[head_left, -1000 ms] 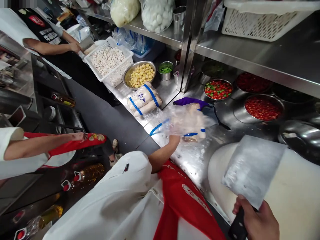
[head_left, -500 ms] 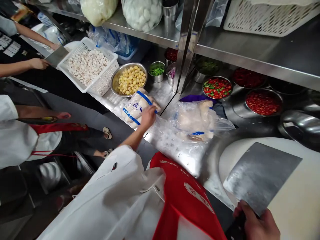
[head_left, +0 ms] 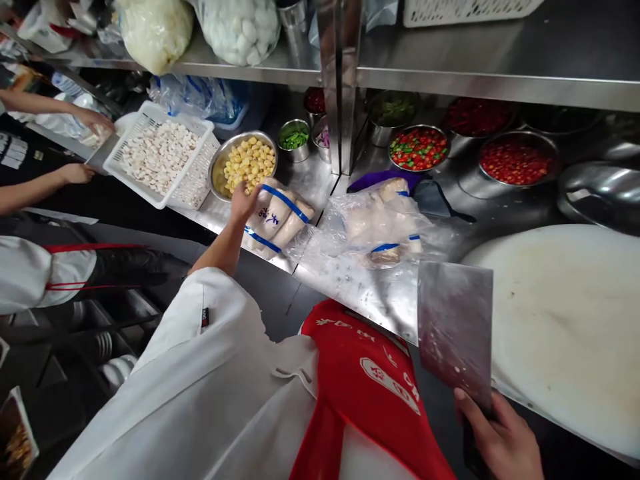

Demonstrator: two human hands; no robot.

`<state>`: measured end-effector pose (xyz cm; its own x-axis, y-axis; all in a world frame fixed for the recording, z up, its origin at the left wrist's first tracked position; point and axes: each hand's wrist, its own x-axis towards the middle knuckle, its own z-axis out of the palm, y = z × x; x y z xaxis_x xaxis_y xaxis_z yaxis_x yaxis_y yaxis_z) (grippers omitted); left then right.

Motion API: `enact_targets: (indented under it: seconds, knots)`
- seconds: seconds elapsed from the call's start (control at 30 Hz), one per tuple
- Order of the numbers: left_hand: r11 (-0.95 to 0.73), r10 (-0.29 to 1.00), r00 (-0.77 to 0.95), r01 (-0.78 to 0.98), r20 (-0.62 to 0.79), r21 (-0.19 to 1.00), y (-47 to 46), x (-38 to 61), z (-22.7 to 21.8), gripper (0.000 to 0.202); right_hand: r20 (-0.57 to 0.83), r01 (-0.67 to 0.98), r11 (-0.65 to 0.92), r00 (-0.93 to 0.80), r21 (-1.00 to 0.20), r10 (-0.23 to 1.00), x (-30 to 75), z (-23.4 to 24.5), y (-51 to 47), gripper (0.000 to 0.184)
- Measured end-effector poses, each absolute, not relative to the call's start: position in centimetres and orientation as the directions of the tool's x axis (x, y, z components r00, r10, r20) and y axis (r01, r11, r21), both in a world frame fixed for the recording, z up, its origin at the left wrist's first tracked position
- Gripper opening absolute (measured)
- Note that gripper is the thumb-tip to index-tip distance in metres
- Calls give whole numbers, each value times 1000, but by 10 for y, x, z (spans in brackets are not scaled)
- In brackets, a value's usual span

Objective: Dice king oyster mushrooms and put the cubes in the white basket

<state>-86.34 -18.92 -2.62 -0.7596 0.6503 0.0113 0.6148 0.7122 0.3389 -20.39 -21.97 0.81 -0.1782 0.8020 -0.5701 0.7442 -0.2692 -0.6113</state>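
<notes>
My right hand point(head_left: 495, 427) is wrapped around the dark handle of a cleaver point(head_left: 456, 327), its broad blade upright in front of the round white chopping board point(head_left: 570, 320). My left hand point(head_left: 245, 202) is closed at the left end of a clear plastic bag point(head_left: 274, 223) with pale contents, blue tape bands and handwritten marks. This bag lies on the steel counter, close to a steel bowl of yellow chunks point(head_left: 250, 163). A second plastic bag point(head_left: 370, 223), with similar pale pieces and blue tape, lies to its right, near the board.
A white basket of chopped white pieces point(head_left: 160, 153) stands left of the bowl. Steel pots of chopped red chillies point(head_left: 517, 160) and green pieces point(head_left: 294, 137) line the back. A steel post point(head_left: 340, 100) supports the shelf above. A co-worker's hands point(head_left: 77, 173) are at far left.
My left hand has moved from the right end of the taped bag to its left end. My right hand has brought the cleaver leftward off the board and turned the blade more upright.
</notes>
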Motion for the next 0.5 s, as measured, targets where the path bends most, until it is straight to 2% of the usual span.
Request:
enact_targets:
  seconds: [0.07,0.13,0.2,0.27,0.3,0.33,0.37,0.4,0.43,0.47,0.5]
  knots:
    - [832,497,-849,408,-178,375,-209,-870,-31,64,-628,697,-366,-153,-616,763,-191,1,-234,43]
    - [880,438,-849,337,-295,335,-220,-863,-34,65,-640,670,-401,-145,-625,755,-179,-6,-242,42]
    - [881,440,-870,372,-221,292,-219,-843,-33,61,-632,671,-384,-163,-634,758,-171,-9,-242,40]
    - [826,518,-855,503,9,252,-212,-811,-31,56,-612,693,-317,-225,-647,759,-166,-8,-235,39]
    - [767,595,-797,603,107,220,-208,-792,-31,54,-594,701,-271,-265,-659,759,-165,-7,-229,38]
    - [675,703,-697,717,142,177,-206,-771,-33,52,-574,704,-227,-304,-673,760,-165,-5,-224,38]
    - [550,820,-564,824,101,137,-205,-750,-37,51,-558,705,-191,-335,-683,760,-164,-3,-218,37]
    - [402,915,-403,908,-14,119,-207,-729,-44,51,-547,705,-166,-356,-689,758,-163,-1,-214,37]
    - [265,956,-245,956,-159,125,-210,-709,-52,54,-539,706,-151,-366,-692,759,-162,0,-211,38]
    - [202,953,-161,969,-258,142,-213,-692,-61,58,-536,708,-144,-370,-692,759,-160,1,-209,38]
    - [211,940,-153,963,-303,168,-216,-679,-70,57,-538,710,-140,-374,-690,755,-158,1,-208,38]
